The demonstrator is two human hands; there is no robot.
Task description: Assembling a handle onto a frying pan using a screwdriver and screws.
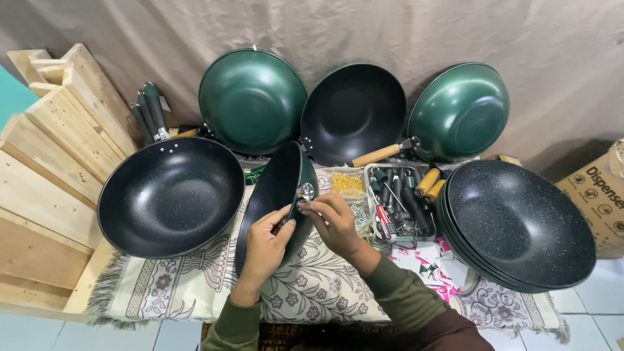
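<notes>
A green wok with a black inside stands on its edge in front of me, over a floral cloth. My left hand grips its rim from the inside. My right hand pinches a small shiny metal piece against the rim's outer side. Both sleeves are olive green.
A finished black wok with a handle lies left. Three woks lean on the curtain behind. A stack of black woks sits right. A metal tray of tools and handles, a bag of gold screws, wooden steps and a cardboard box surround them.
</notes>
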